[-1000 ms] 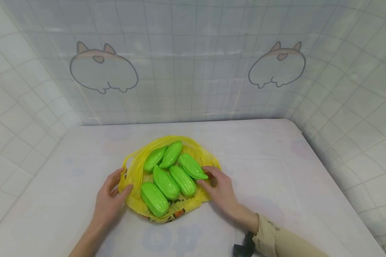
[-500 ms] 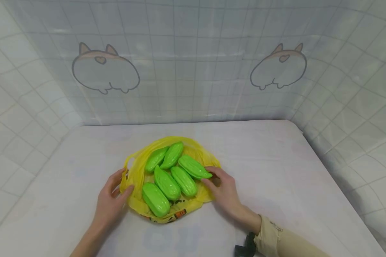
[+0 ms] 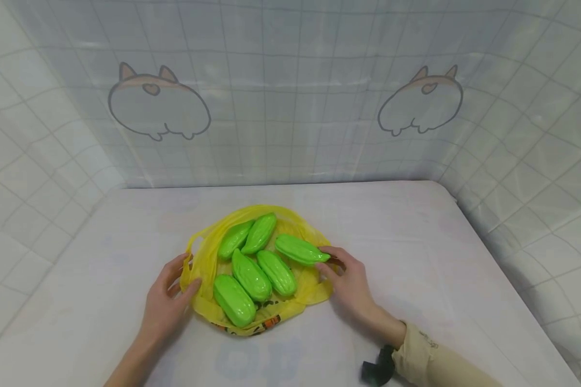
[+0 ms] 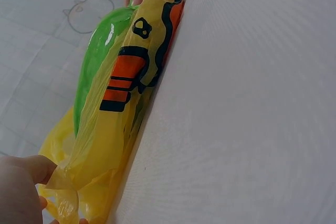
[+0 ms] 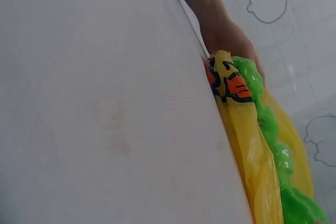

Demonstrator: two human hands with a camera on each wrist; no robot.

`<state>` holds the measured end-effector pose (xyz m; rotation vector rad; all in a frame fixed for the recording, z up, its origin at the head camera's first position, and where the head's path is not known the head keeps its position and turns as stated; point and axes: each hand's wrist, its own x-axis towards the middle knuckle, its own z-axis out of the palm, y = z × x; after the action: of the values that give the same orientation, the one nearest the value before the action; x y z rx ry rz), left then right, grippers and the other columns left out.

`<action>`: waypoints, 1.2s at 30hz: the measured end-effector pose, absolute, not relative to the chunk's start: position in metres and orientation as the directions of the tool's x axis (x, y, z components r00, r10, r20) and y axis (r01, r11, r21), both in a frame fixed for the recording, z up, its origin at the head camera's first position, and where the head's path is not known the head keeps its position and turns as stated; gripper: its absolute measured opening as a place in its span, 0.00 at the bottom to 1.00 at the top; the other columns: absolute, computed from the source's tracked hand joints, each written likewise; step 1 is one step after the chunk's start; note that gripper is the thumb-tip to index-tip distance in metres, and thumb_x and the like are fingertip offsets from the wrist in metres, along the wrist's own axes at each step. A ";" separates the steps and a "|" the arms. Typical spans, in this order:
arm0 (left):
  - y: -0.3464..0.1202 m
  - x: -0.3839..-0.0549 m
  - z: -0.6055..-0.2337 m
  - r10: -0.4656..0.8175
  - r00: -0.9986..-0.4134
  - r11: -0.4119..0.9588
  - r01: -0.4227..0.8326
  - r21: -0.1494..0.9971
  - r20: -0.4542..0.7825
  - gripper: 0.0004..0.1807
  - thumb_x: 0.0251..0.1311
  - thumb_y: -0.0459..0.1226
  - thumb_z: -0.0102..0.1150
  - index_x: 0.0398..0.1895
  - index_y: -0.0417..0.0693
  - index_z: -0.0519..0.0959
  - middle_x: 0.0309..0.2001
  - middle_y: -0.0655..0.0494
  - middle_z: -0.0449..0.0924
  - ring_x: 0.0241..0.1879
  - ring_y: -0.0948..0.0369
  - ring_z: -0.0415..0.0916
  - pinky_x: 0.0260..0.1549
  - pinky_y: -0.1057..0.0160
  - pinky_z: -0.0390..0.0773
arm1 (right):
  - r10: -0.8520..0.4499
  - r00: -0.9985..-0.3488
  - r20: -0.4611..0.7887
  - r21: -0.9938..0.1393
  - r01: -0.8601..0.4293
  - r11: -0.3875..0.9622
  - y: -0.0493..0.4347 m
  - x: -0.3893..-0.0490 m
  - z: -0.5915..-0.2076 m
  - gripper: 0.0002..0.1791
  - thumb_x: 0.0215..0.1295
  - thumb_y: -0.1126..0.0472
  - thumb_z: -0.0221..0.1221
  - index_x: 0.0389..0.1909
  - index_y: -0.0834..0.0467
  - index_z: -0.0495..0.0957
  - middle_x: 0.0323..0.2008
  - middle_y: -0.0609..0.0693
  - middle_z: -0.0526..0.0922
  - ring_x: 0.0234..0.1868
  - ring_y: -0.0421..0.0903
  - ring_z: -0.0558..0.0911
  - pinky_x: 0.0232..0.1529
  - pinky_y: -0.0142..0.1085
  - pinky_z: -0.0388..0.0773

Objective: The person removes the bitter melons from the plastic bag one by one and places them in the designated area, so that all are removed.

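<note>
Head view: right hand [image 3: 348, 279] pinches gourd [image 3: 297, 250]; left hand [image 3: 167, 301] grips yellow bag [image 3: 203, 263].

Five gourds [image 3: 252, 269] lie on the bag [image 3: 203, 263]; hands flank it.

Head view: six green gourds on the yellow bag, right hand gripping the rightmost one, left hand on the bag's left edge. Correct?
Not quite: the head view shows five green gourds, not six. The rest holds: they lie on the yellow bag, the right hand grips the rightmost gourd, and the left hand holds the bag's left edge.
</note>
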<state>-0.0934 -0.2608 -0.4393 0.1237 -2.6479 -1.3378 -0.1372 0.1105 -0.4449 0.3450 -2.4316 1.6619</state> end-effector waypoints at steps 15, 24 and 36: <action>-0.261 -0.094 -0.440 -0.144 -0.983 0.572 0.008 0.820 0.111 0.33 0.69 0.46 0.60 0.75 0.57 0.61 0.73 0.49 0.65 0.70 0.45 0.64 0.64 0.36 0.67 | -0.100 -0.940 0.328 -0.885 -0.342 0.315 0.127 -0.140 -0.446 0.20 0.64 0.67 0.65 0.56 0.57 0.79 0.53 0.52 0.83 0.53 0.49 0.82 0.57 0.41 0.81; -0.262 -0.094 -0.441 -0.147 -0.983 0.584 0.002 0.812 0.108 0.33 0.69 0.46 0.59 0.75 0.57 0.61 0.73 0.49 0.65 0.69 0.45 0.64 0.64 0.36 0.68 | -0.064 -0.949 0.307 -0.897 -0.312 0.313 0.139 -0.142 -0.445 0.21 0.65 0.67 0.64 0.59 0.57 0.78 0.56 0.53 0.83 0.54 0.50 0.82 0.55 0.28 0.80; -0.261 -0.094 -0.439 -0.148 -0.985 0.584 -0.015 0.811 0.088 0.34 0.69 0.47 0.59 0.76 0.58 0.60 0.74 0.49 0.63 0.70 0.46 0.63 0.65 0.39 0.68 | -0.022 -0.968 0.251 -0.934 -0.248 0.256 0.156 -0.145 -0.440 0.21 0.65 0.65 0.65 0.60 0.58 0.78 0.57 0.52 0.82 0.57 0.47 0.81 0.55 0.26 0.79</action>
<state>-0.0945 -0.2608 -0.4389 0.1382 -2.6634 -1.3622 -0.1454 0.1563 -0.4402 0.2547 -2.3350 1.7921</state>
